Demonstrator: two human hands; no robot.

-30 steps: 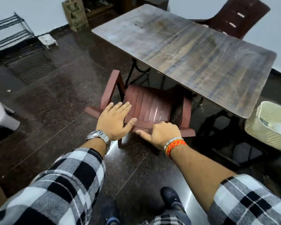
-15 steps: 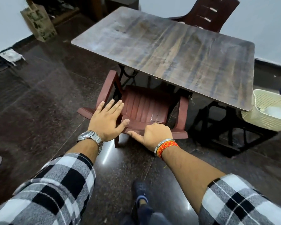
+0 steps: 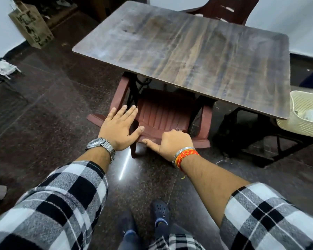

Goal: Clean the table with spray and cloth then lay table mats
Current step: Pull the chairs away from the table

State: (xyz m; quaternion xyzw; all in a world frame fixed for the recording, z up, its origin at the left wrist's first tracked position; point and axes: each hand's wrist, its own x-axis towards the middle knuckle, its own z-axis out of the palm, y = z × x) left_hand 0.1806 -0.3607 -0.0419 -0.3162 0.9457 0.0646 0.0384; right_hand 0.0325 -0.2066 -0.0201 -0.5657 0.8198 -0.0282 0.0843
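From the head view, a rectangular wood-grain desk [image 3: 197, 49] with rounded corners stands on a dark, glossy stone floor [image 3: 43, 114]; its top looks streaked and dull, and it rests on a black metal frame [image 3: 257, 134]. A reddish-brown plastic chair [image 3: 163, 114] is tucked partly under the desk's near edge. The left hand [image 3: 118, 128] lies flat on the chair's top rail with its fingers [image 3: 128, 112] spread and released, a metal watch [image 3: 101, 144] on the wrist. The right hand [image 3: 173, 143] has its fingers curled over the same rail, thumb pointing left, gripping the chair; a steel bangle and red-orange thread [image 3: 185, 156] circle that wrist. Both sleeves are black-and-white plaid. A second dark chair [image 3: 224, 8] sits at the far side against a white wall. A cream basket [image 3: 304, 114] stands just beside the desk's right end, and a brown paper bag [image 3: 31, 24] leans by the left wall.
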